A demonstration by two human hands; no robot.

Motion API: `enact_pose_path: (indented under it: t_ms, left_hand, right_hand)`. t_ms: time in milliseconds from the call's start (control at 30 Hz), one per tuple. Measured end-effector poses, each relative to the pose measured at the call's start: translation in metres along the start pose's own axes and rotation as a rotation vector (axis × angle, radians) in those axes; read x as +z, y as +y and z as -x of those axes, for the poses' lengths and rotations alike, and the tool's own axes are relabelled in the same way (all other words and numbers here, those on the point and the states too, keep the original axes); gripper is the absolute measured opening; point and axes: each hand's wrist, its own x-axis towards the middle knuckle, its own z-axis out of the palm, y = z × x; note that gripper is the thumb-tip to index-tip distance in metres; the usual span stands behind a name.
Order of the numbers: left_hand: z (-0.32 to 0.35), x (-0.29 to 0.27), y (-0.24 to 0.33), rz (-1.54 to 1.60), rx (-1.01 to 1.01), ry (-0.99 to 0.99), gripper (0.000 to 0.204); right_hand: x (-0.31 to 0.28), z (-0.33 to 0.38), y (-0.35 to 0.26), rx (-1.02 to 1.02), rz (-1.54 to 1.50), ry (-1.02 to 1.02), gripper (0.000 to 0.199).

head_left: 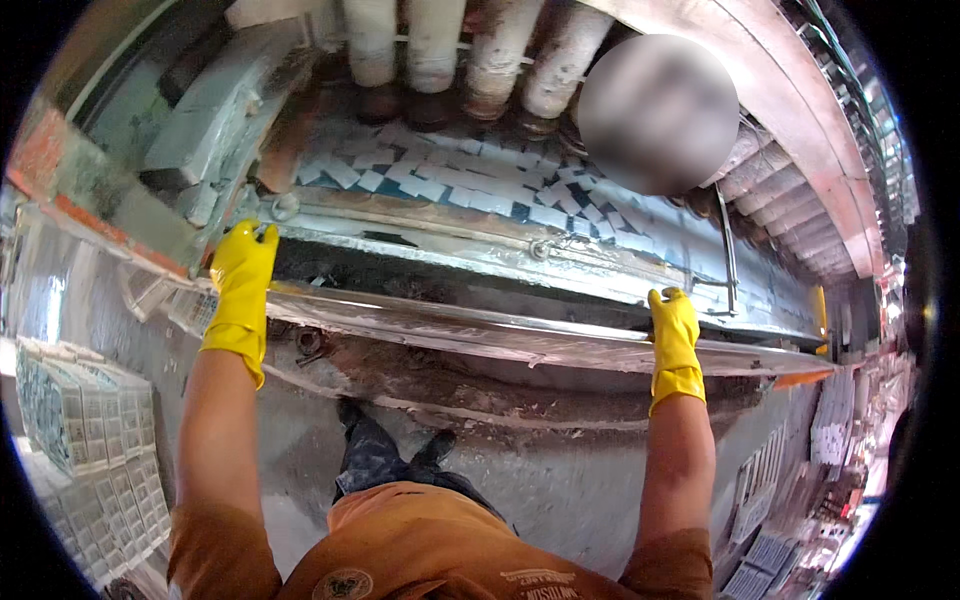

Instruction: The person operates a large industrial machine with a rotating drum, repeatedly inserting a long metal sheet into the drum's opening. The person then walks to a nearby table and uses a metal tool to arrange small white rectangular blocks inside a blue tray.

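Gripping a long flat metal tray (480, 335) at both ends, held level across the front of a grimy machine bed (450, 250). Left hand (243, 275) in yellow glove, fingers curling over the tray's far edge at its left end. Right hand (673, 325), also gloved yellow, fingers clamping the far edge near the right end. Lying beyond the tray: white and blue square tiles (440, 180), scattered on the bed. Standing at lower left: stacked tile sheets (85, 440).
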Motion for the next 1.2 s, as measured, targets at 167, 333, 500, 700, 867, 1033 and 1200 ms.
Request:
enact_pose_path:
  t_ms: [167,333,500,700,867,1033,1200]
  left_hand:
    - [-0.014,0.019,-0.003,-0.019,0.080,-0.032,0.054]
    - [-0.018,0.027,-0.001,0.021,-0.002,-0.112,0.050]
    - [-0.030,0.022,-0.007,0.009,0.020,-0.118,0.050]
    - [-0.024,0.009,0.009,-0.026,0.046,-0.123,0.048]
    - [-0.026,0.004,0.002,0.068,0.051,-0.124,0.046]
    - [-0.040,0.020,-0.011,0.113,0.047,-0.106,0.044]
    - [-0.025,-0.009,0.017,0.079,0.101,-0.170,0.044]
  right_hand:
    - [0.012,-0.029,0.015,0.031,0.002,0.012,0.059]
    - [0.004,-0.030,0.010,-0.040,0.035,0.038,0.063]
    - [-0.006,-0.027,0.010,-0.053,-0.011,0.008,0.061]
    - [-0.004,-0.022,0.011,-0.040,-0.077,0.014,0.062]
    - [-0.016,-0.021,0.004,-0.055,-0.032,0.053,0.054]
    - [-0.012,-0.022,0.011,-0.080,-0.078,0.109,0.052]
    - [-0.008,-0.027,0.009,-0.043,-0.066,0.152,0.044]
